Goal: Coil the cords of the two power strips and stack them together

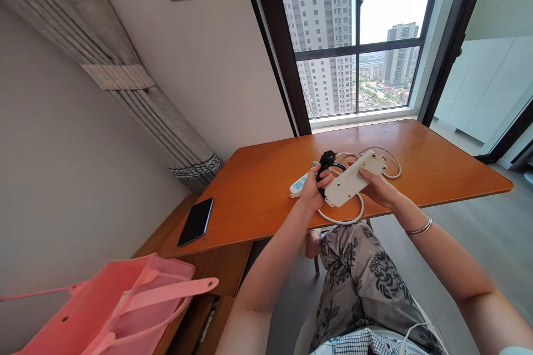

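Above the table's near edge, my right hand (pixel 378 187) grips a white power strip (pixel 350 184) by its far right end, thumb on the face with screw holes. My left hand (pixel 315 187) is closed around a black cable with a black plug (pixel 327 158) standing out above the fingers. The strip's left end lies close beside my left fingers; whether they touch it is hard to tell. Behind my left hand, a second white power strip (pixel 298 186) with blue-toned sockets rests on the table. A white cord (pixel 396 163) loops behind the held strip and hangs below it.
The orange-brown wooden table (pixel 258 188) carries a dark tablet (pixel 195 222) at its left. A pink bag (pixel 125 305) stands at the lower left, near a wooden bench or cabinet. The window (pixel 358 50) lies beyond the table's far edge.
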Available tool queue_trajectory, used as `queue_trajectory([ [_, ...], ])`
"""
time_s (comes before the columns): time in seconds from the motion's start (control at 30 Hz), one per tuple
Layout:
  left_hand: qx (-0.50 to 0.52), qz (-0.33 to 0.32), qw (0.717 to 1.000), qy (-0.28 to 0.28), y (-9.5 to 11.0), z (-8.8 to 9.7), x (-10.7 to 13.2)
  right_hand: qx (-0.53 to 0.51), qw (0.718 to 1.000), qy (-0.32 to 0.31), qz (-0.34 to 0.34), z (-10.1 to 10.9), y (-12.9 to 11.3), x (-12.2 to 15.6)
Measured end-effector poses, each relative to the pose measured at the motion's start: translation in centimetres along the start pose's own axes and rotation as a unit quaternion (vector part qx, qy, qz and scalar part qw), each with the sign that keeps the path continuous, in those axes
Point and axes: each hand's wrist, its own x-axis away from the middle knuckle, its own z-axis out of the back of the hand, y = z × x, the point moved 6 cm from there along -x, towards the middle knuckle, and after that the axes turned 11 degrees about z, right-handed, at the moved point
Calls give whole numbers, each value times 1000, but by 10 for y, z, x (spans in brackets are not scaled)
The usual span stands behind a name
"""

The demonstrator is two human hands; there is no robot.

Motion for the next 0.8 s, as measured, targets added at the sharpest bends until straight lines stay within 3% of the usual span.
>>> queue_trajectory([
  [0.17, -42, 26, 999, 23, -8, 8, -9, -26, 996, 80, -31, 14, 10, -7],
  [0.33, -102, 22, 992, 77, -15, 22, -22, 19, 989, 133, -61, 24, 17, -8],
  [0.5, -141, 26, 982, 125, -21, 48, -40, 60, 994, 66, -59, 21, 12, -9],
  [0.63, -171, 49, 975, 132, -25, 62, -49, 92, 992, -2, -87, 18, 8, -9],
  [0.8, -194, 91, 971, 108, -32, 59, -48, 85, 991, 43, -94, 25, 12, -10],
])
